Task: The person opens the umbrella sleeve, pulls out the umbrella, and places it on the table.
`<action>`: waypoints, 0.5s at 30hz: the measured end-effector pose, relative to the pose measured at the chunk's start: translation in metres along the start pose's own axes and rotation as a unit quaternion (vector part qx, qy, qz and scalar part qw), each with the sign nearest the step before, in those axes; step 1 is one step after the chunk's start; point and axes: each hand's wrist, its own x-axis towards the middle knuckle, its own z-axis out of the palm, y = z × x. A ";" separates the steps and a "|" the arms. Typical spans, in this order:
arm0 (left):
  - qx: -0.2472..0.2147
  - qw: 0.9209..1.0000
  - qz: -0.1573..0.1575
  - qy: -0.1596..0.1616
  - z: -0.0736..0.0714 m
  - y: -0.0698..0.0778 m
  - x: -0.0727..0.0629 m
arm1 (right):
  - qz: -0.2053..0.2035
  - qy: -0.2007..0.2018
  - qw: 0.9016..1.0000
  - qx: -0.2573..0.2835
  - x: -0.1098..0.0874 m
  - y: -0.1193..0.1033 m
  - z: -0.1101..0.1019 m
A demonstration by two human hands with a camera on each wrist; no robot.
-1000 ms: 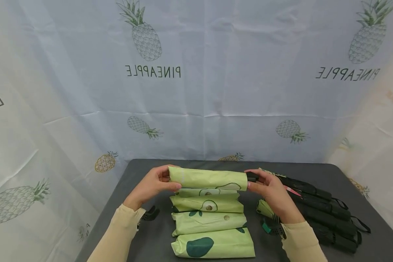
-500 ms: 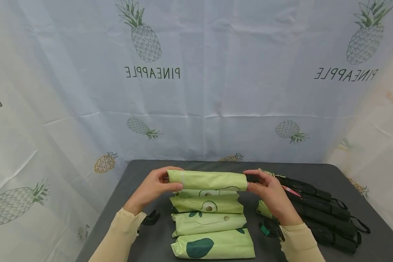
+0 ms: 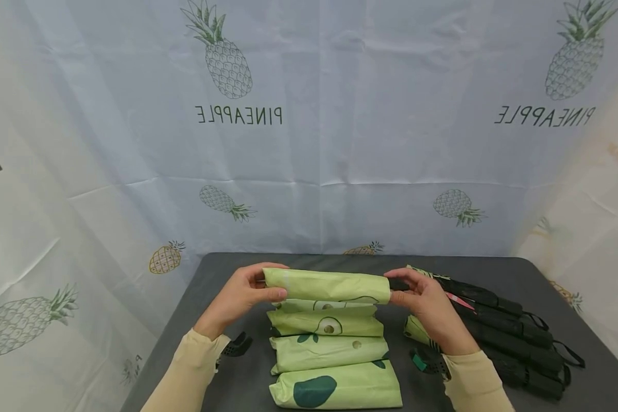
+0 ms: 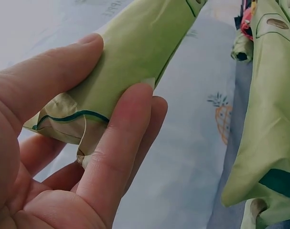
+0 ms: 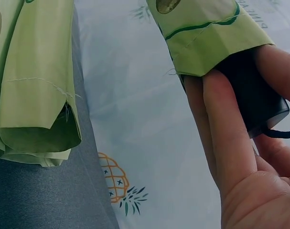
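Both hands hold a folding umbrella in a light green avocado-print sleeve (image 3: 327, 285) level above the far end of a row of similar sleeves. The left hand (image 3: 241, 294) pinches its closed left end between thumb and fingers; in the left wrist view the fabric's corner (image 4: 63, 107) folds there. At the other end, the right hand (image 3: 430, 306) grips the sleeve's mouth and the black handle (image 5: 259, 90), whose cord loop (image 5: 281, 133) hangs out in the right wrist view. Most of the umbrella is hidden inside the sleeve.
Several green sleeves (image 3: 335, 384) lie stacked front to back on the dark table (image 3: 247, 372). On the right are several black folded umbrellas (image 3: 520, 337) with wrist straps, and a green piece (image 3: 416, 329) beneath the right wrist. A pineapple-print curtain (image 3: 319, 149) surrounds the table.
The held umbrella and sleeve have come down slightly from one second ago. Both hands keep their grip, and the row of sleeves has not moved.
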 end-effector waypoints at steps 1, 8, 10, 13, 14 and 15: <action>-0.001 1.000 -0.001 0.001 0.000 0.000 0.000 | -0.001 -0.002 1.000 0.004 0.000 0.000 -0.001; -0.007 0.999 -0.016 0.035 -0.001 -0.001 -0.004 | -0.001 -0.005 1.000 0.023 0.000 0.000 -0.006; -0.008 0.999 -0.015 0.039 -0.001 -0.001 -0.003 | 0.000 -0.002 1.000 0.023 -0.001 0.000 -0.008; -0.013 0.999 -0.010 0.034 0.000 0.000 -0.001 | -0.006 -0.006 1.000 0.026 -0.004 0.000 -0.010; -0.016 0.999 -0.009 0.032 0.001 0.001 -0.001 | -0.010 -0.007 1.000 0.028 -0.004 0.001 -0.011; -0.017 0.999 -0.008 0.032 0.001 0.002 0.000 | -0.015 -0.011 0.999 0.030 -0.005 0.002 -0.011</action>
